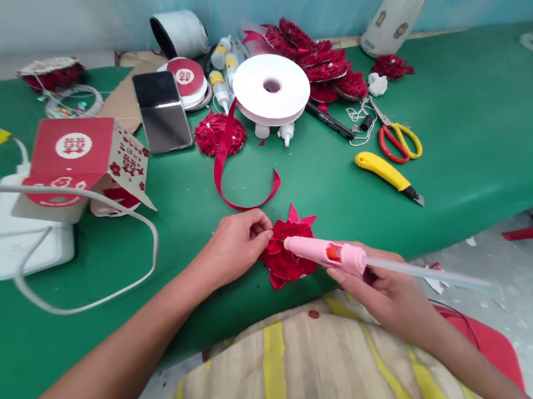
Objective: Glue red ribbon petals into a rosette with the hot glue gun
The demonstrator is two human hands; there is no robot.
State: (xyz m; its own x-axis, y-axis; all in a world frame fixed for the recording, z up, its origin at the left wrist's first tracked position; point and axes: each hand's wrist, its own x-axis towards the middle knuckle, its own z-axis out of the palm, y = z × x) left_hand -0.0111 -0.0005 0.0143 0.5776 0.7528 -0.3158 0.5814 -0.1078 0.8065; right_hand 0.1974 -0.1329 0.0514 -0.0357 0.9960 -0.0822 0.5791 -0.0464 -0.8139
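My right hand [382,289] is wrapped round a pink hot glue gun [309,248], and a long clear glue stick [425,274] sticks out of its back. The gun's nozzle points left, over a red ribbon flower [290,262] lying at the table's near edge. With thumb and fingers closed, my left hand [243,240] pinches the flower's left side near the nozzle tip. Whether glue is coming out is too small to see. Just beyond the flower, a loose red ribbon [225,179] curls across the table, running from a white spool [295,102].
On the green table [184,192] lie a yellow cutter [383,171] with its blade out and scissors [396,138]. A phone [163,115], a red box [77,155] and a cabled white power bank [33,243] are at left. Red ribbon flowers [315,60] and a bottle [398,10] stand behind.
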